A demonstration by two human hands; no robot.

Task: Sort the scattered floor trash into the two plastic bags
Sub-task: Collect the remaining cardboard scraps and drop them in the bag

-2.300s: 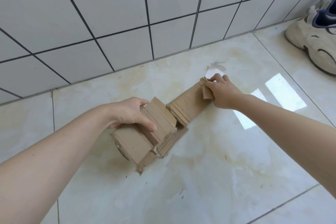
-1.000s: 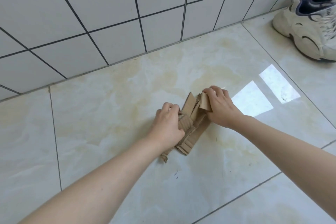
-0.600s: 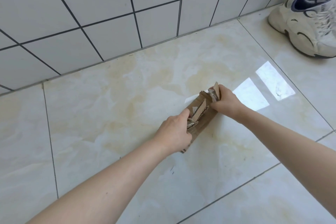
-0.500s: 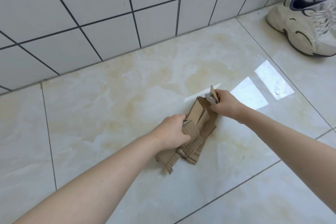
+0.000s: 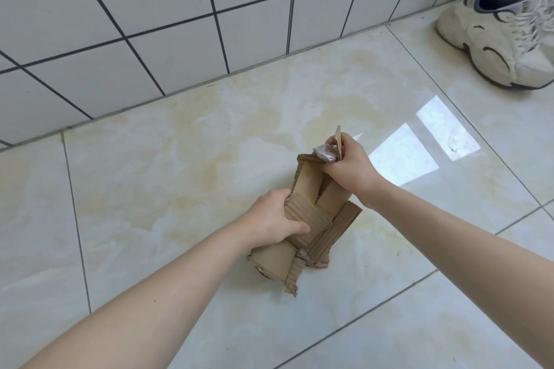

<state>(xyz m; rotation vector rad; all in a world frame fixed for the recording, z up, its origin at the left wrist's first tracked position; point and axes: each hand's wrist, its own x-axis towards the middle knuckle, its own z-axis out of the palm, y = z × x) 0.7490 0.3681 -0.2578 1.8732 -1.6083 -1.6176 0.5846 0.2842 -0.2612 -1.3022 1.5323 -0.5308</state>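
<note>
Both hands grip folded cardboard (image 5: 311, 219) above the floor (image 5: 150, 177) — left hand (image 5: 274, 223) low, right hand (image 5: 347, 168) at its top.

- The cardboard (image 5: 311, 219) is brown corrugated board, matt and dull, its ribbing showing as fine ridges on the bent panels; the torn edges look rough and fibrous.
- A scrap of crumpled whitish paper (image 5: 324, 153), at the bundle's 12 o'clock end, looks wrinkled and soft; what it is exactly cannot be told.
- The floor (image 5: 186, 165) is glazed tile with a pale marbled pattern, smooth and highly glossy, mirroring bright window patches toward 2 o'clock.
- The wall (image 5: 150, 9) is white ceramic tile, smooth with a soft sheen, set in dark grout lines.
- The shoe (image 5: 506, 36), at 1 o'clock, is off-white, matt, with cloth laces and a dark lining.
</note>
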